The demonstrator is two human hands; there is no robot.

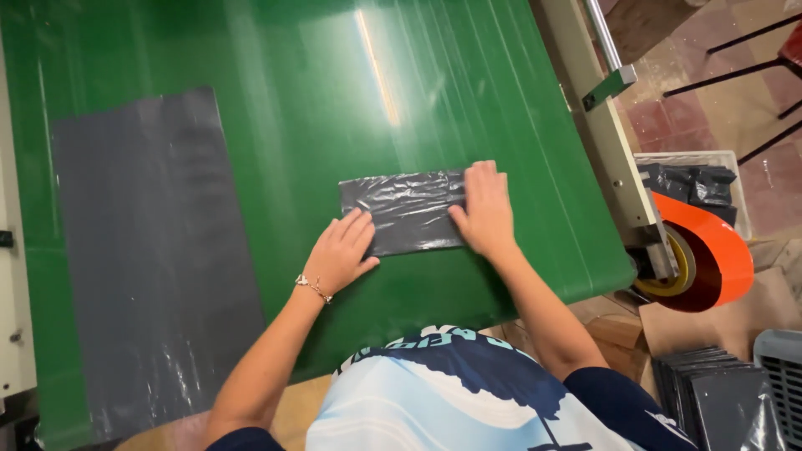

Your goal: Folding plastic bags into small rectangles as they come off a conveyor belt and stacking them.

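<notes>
A folded dark grey plastic bag lies on the green belt in front of me. My left hand rests flat on its lower left corner, fingers together. My right hand presses flat on its right end. Neither hand grips the bag; both lie on top of it. A thin bracelet sits on my left wrist.
A long flat grey plastic sheet lies on the belt's left side. Right of the belt's metal frame sit an orange tape roll, a white bin of folded dark bags, a stack of grey bags and a grey crate.
</notes>
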